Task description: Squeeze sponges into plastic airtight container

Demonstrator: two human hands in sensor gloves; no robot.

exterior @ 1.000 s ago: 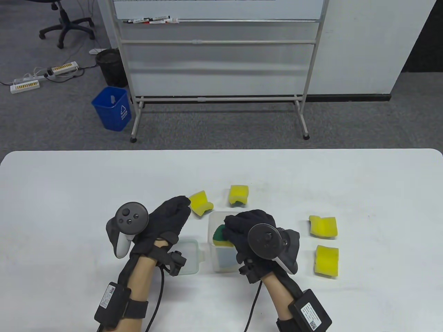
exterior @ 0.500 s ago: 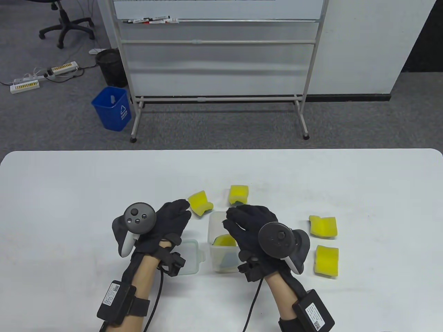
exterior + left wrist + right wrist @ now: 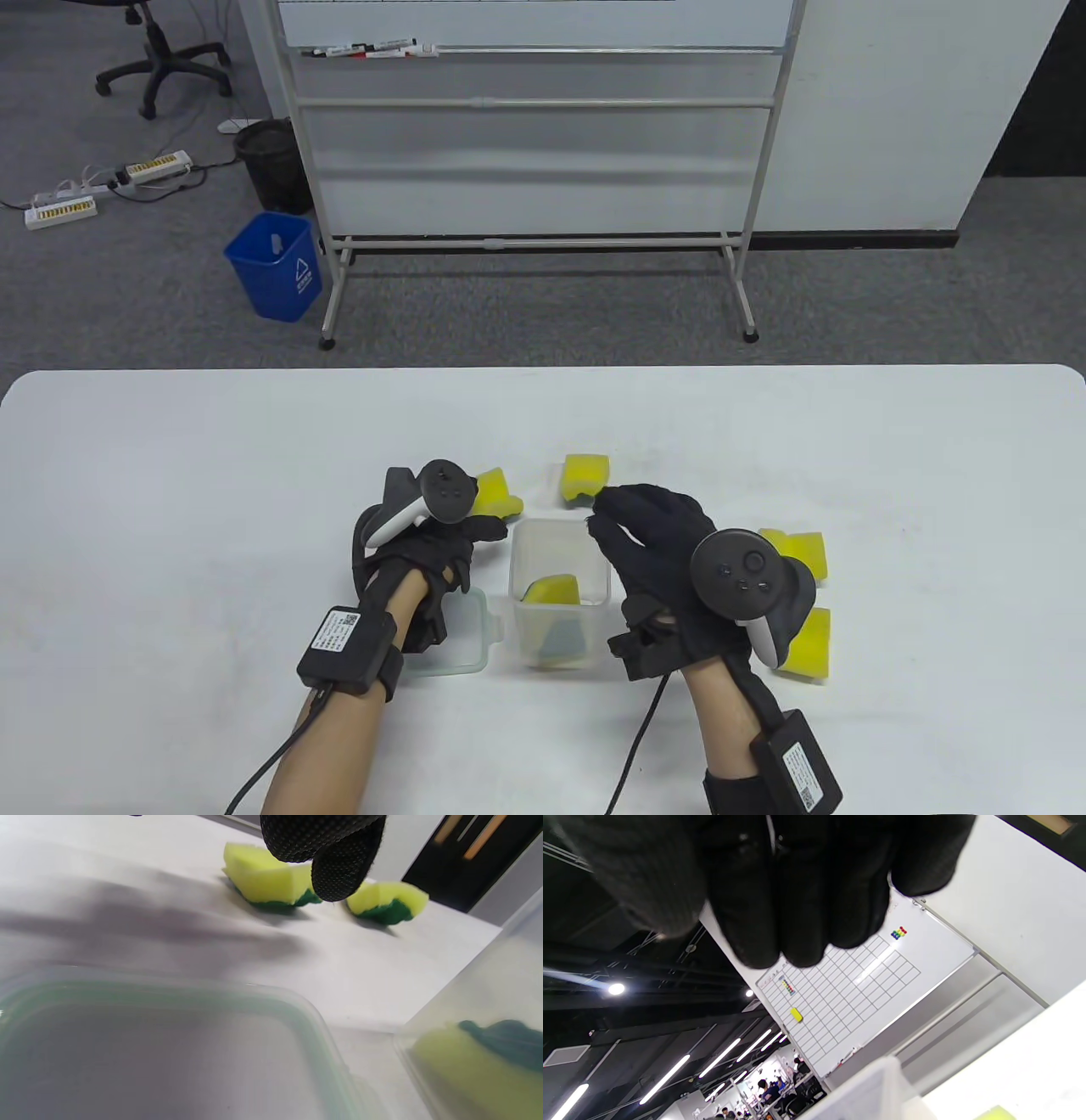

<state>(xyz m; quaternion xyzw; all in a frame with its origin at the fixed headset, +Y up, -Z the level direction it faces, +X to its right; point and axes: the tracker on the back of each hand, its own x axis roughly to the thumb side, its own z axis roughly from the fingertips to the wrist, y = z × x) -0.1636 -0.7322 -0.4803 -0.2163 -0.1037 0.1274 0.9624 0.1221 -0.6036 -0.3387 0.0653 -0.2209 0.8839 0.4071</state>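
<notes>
One sponge (image 3: pixel 551 589) sits in the container (image 3: pixel 519 543) at table centre; the left hand (image 3: pixel 428 552), loosely spread and empty, nears a sponge at eleven o'clock (image 3: pixel 496 495). The right hand (image 3: pixel 657 543) hovers relaxed. Best compress fully before inserting.

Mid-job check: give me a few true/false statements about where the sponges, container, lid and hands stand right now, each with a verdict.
1. One sponge lies inside the container. True.
2. The lid is sealed on the container. False: it lies on the table to the container's left.
3. The right hand has a sponge in its grip. False: it holds nothing and hangs above the container's right rim.
4. Four sponges lie on the table outside the container. True: two beyond it, two to its right.
5. The left hand is pushing a sponge into the container. False: it holds nothing, left of the container.
</notes>
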